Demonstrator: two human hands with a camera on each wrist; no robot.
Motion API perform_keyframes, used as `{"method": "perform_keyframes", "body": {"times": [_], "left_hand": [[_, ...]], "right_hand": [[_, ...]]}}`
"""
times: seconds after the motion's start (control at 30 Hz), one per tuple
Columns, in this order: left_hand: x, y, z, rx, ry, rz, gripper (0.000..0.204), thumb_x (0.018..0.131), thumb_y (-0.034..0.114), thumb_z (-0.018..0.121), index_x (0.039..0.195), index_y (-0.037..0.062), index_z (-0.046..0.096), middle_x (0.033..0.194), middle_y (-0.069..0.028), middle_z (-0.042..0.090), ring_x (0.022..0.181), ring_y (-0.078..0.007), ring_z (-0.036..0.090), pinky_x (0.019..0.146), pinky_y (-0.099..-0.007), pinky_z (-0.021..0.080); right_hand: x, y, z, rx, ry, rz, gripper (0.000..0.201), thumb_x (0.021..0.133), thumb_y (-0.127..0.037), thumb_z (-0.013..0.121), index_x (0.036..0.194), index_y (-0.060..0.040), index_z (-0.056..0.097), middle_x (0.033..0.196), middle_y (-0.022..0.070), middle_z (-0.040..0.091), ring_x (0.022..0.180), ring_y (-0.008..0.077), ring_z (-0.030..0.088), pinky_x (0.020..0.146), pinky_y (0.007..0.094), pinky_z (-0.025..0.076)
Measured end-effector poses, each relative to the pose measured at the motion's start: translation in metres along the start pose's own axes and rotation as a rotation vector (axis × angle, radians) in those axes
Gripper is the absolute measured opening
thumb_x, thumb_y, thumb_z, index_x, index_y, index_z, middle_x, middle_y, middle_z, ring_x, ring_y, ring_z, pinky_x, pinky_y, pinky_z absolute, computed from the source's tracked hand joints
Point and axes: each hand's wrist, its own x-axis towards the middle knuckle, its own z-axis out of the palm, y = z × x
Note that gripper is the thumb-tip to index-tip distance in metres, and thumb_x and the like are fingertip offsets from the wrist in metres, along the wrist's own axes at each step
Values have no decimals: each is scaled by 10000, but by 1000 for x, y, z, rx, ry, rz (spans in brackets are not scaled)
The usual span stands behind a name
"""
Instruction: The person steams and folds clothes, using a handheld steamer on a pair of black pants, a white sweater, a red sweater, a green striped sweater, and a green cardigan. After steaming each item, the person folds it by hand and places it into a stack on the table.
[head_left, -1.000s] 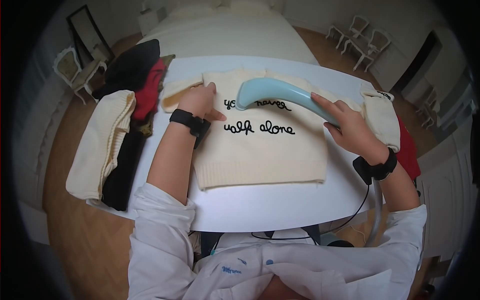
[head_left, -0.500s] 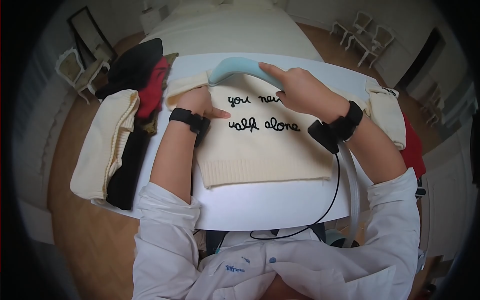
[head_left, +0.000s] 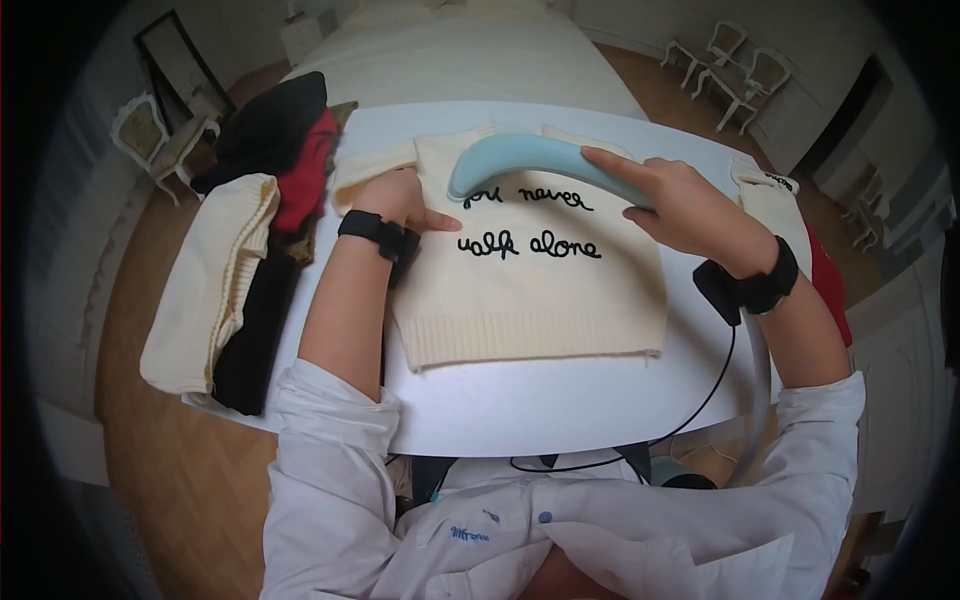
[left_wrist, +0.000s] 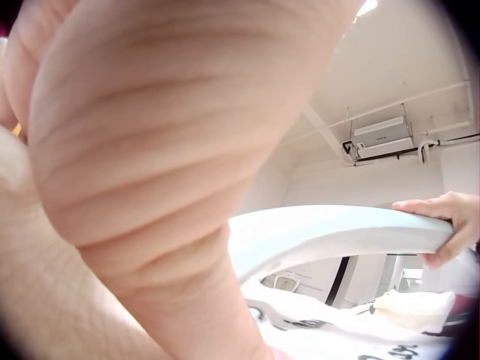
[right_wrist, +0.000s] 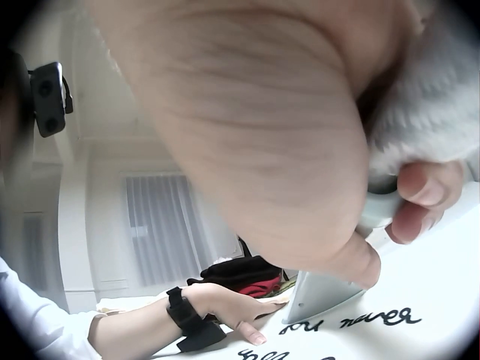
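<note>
A cream knit sweater (head_left: 540, 300) with black cursive lettering lies spread on a white-topped table. My right hand (head_left: 690, 205) grips the handle of a light-blue garment steamer (head_left: 530, 155), fingers wrapped round it. The steamer's head overlaps the start of the upper line of lettering, low over the knit. In the right wrist view the grey hose end (right_wrist: 427, 112) shows beside the palm. My left hand (head_left: 400, 200) rests on the sweater near its left sleeve, thumb stretched toward the lettering; in the right wrist view this left hand (right_wrist: 225, 304) lies flat.
Folded black, red and cream clothes (head_left: 210, 290) are piled along the table's left side. A cream knit (head_left: 775, 200) and red cloth (head_left: 830, 290) lie at the right edge. A black cable (head_left: 700, 405) hangs from my right wrist. A bed (head_left: 480, 60) stands behind the table.
The steamer first swept left and up to the sweater's shoulder, then came back right and down over the lettering. My left hand has moved slightly, its fingers now lower on the sleeve.
</note>
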Motion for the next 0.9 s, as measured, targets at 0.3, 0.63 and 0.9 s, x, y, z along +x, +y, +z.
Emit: {"method": "perform_keyframes", "body": {"times": [0.3,0.63,0.9], "left_hand": [[-9,17,-19,85,-73,-125,1165,545,718,923,1328,-91,620,1288,-247,698,1202,-387,669,1025,-378,531],[-8,12,-14,-12,-63,-75,982,559,635,954,1232,-32,695,1152,-236,743,1106,-402,695,966,-399,545],[-12,19,-24,120,-191,-152,928,582,693,910,1145,-25,737,1099,-217,757,1061,-385,711,939,-400,550]], "right_hand": [[-77,6,-40,-20,-81,135,897,845,34,781,1598,-309,435,910,147,657,803,310,655,784,441,529],[-46,8,-27,7,-67,56,890,850,46,761,1605,-282,421,922,157,663,809,334,663,779,454,521],[42,-24,10,33,19,-61,841,869,18,742,1605,-213,407,858,195,659,777,364,658,737,468,517]]}}
